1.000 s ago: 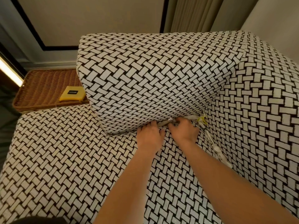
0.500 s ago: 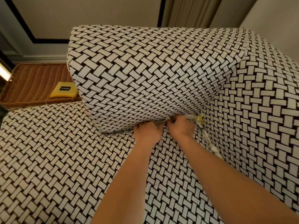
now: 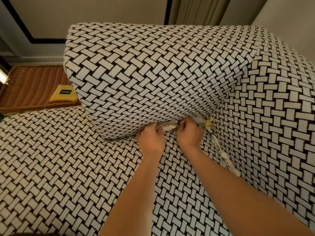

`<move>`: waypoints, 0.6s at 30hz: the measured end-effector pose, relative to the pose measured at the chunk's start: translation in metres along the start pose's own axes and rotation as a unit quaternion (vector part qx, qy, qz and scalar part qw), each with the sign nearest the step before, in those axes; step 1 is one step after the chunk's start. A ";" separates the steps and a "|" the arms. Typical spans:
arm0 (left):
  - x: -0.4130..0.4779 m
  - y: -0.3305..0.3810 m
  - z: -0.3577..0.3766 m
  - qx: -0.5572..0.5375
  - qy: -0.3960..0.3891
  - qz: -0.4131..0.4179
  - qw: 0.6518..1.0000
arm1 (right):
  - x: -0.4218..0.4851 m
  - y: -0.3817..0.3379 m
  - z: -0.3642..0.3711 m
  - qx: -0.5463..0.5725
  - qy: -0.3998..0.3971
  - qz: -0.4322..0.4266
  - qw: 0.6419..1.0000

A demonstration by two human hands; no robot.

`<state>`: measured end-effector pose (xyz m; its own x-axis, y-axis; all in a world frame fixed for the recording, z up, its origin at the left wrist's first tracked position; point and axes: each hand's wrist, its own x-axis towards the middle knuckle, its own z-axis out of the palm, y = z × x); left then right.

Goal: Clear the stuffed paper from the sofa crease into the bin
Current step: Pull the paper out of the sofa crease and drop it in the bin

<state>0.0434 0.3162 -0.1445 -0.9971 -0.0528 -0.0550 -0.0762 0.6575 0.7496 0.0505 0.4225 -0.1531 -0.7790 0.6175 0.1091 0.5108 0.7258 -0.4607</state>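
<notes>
Crumpled white paper (image 3: 168, 127) sticks out of the crease where the black-and-white woven back cushion (image 3: 153, 74) meets the seat (image 3: 59, 167). My left hand (image 3: 150, 139) and my right hand (image 3: 189, 132) both curl their fingers round this paper, side by side at the crease. More paper with a yellow bit (image 3: 209, 123) sits at the corner, and a twisted paper strip (image 3: 221, 152) runs down the side crease to the right. No bin is in view.
A wicker tray (image 3: 29, 87) holding a yellow packet (image 3: 63, 95) stands left of the back cushion. The sofa's armrest (image 3: 276, 108) rises on the right. Wall and curtain lie behind.
Both hands stay at the crease; a little more crumpled paper shows between them than before. The camera has shifted slightly.
</notes>
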 end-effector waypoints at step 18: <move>-0.042 -0.034 -0.051 -0.230 0.066 -0.019 0.971 | 0.005 -0.024 -0.015 -0.154 -0.154 0.017 0.976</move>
<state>0.0881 0.2584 -0.1340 -0.9820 -0.1873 -0.0260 -0.0733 0.2498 0.9655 0.0404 0.4126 -0.1282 -0.8084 0.5563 -0.1925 0.5857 0.7928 -0.1687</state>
